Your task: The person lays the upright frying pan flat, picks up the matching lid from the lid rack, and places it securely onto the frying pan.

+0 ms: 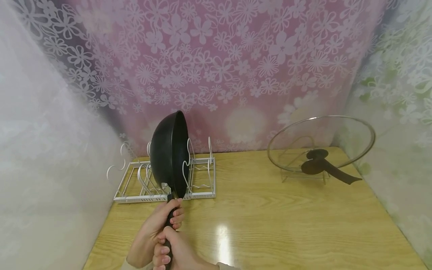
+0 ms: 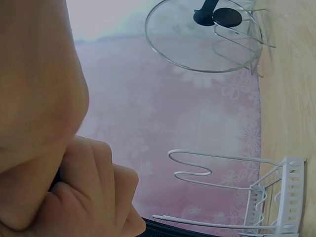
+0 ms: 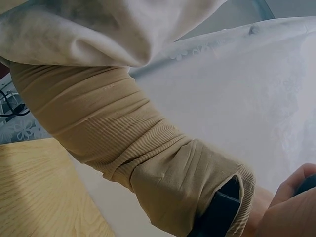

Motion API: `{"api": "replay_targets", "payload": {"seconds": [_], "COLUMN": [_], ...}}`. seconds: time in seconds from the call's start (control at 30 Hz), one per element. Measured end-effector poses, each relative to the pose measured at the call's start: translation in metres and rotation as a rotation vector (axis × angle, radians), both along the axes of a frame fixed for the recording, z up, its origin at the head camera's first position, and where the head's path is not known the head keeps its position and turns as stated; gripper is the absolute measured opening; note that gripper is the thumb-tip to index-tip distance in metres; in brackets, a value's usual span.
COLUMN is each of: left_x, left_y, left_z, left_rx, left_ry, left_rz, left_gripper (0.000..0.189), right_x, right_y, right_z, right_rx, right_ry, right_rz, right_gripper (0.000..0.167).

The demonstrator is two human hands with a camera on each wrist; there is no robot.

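A black wok (image 1: pixel 165 150), tilted up on its side, overlaps the middle of a white wire pan rack (image 1: pixel 135 199) in the head view, its open face turned right. My left hand (image 1: pixel 165 215) grips the dark handle (image 1: pixel 169 221) just below the metal bracket. Below it my right hand (image 1: pixel 173 247) grips the handle nearer its end, fingers wrapped round it. In the left wrist view, the curled fingers (image 2: pixel 98 182) hide most of the handle; the rack (image 2: pixel 291 197) stands beyond them. The wok is mostly out of that view.
A glass lid (image 1: pixel 366 148) with a metal rim and dark knob leans on a wire stand (image 1: pixel 287 174) at the right of the wooden table (image 1: pixel 270 225). Flowered curtain (image 1: pixel 236 75) hangs behind, with pale sheeting (image 1: pixel 50 150) at the left. A beige sleeve (image 3: pixel 168 168) fills much of the right wrist view.
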State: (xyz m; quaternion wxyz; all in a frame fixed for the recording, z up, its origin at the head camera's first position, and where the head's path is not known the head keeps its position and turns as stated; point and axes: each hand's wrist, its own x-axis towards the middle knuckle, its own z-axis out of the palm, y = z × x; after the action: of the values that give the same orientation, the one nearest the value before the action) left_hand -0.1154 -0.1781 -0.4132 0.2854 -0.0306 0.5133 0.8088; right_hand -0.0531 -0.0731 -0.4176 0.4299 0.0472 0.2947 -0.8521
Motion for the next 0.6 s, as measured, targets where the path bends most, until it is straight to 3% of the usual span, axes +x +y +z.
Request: {"api": "replay_targets", "payload": {"seconds": [0.27, 0.47, 0.6], "left_x": [0.007, 0.010, 0.012], "left_y": [0.000, 0.002, 0.003], "left_z": [0.008, 0.015, 0.020], "left_rx": [0.036, 0.083, 0.084], "left_ry": [0.006, 0.011, 0.049], "left_rz": [0.000, 0.015, 0.002], "left_gripper": [0.028, 0.026, 0.024], "right_x": [0.006, 0.008, 0.009], "right_y": [0.000, 0.002, 0.004], "right_z": [0.003, 0.007, 0.013], "right_rx": [-0.001, -0.017, -0.002], "right_ry": [0.041, 0.085, 0.083], "right_rz": [-0.051, -0.044, -0.051], "right_gripper": [0.021, 0.020, 0.019]}}
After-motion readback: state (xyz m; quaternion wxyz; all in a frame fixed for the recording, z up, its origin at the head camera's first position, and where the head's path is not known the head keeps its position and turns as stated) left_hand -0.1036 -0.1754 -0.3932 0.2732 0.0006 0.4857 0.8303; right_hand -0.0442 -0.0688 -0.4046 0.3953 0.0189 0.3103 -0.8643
